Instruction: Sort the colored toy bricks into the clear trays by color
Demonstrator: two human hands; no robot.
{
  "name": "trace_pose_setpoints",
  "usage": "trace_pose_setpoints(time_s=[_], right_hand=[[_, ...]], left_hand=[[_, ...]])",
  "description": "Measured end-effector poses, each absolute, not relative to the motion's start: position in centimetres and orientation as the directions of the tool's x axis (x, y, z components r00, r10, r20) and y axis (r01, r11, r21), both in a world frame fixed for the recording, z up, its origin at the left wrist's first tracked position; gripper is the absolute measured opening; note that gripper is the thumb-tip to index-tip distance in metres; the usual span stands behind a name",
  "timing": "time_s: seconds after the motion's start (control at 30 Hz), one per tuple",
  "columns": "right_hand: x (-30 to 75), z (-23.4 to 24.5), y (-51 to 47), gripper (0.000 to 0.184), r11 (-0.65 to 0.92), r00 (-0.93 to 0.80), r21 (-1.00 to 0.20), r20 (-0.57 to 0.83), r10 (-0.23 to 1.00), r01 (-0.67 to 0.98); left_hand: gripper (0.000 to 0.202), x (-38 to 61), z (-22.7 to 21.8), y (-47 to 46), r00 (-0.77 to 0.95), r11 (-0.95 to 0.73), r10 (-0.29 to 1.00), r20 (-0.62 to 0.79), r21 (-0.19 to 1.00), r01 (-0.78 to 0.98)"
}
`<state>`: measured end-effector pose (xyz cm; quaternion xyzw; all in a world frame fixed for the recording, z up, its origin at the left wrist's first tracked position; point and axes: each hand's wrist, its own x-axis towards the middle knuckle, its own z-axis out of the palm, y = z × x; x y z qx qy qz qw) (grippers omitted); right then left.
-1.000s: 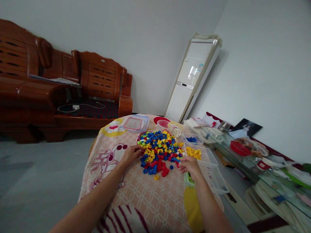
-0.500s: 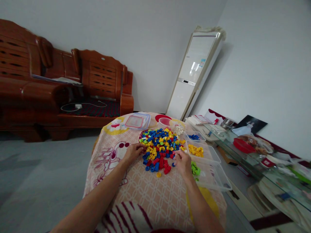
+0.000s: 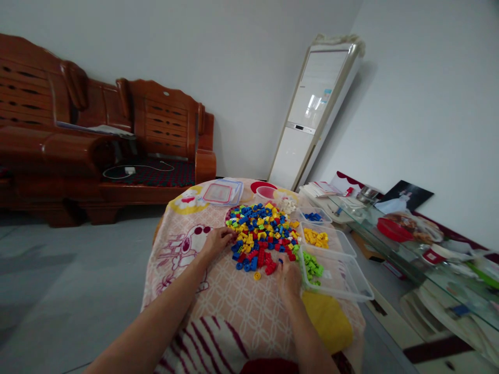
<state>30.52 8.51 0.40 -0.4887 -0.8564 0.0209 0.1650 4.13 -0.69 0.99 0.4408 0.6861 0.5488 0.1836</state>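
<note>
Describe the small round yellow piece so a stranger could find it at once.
On the patterned cloth, find the big heap of mixed-colour bricks. Just off its near edge, left of the right hand, lies the round yellow piece. Its nearest neighbours are blue and red.

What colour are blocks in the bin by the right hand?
Light green blocks; head view shows them.

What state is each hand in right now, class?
Left hand: at the edge of the brick pile; grip cannot be told.
Right hand: at a small blue piece; grip cannot be told.
</note>
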Motion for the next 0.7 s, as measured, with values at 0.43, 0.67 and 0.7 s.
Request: trace_pose_setpoints(time_s=[0.43, 0.67, 0.7], right_hand=[[31.5, 0.0, 7.6, 0.037, 0.594, -0.425, -0.495, 0.419, 0.802, 0.634], [30.4, 6.6, 11.3, 0.033, 0.132, -0.439, -0.966, 0.021, 0.898, 0.223], [30.2, 8.0, 13.0, 0.034, 0.117, -0.37, -0.977, 0.043, 0.928, 0.18]], left_hand=[[0.028, 3.8, 0.8, -0.6, -0.553, 0.028, 0.796, 0.245, 0.898, 0.439], [0.029, 3.8, 0.9, -0.6, -0.538, 0.008, 0.803, 0.255, 0.899, 0.438], [0.029, 3.8, 0.9, -0.6, -0.544, 0.012, 0.8, 0.255, 0.899, 0.438]])
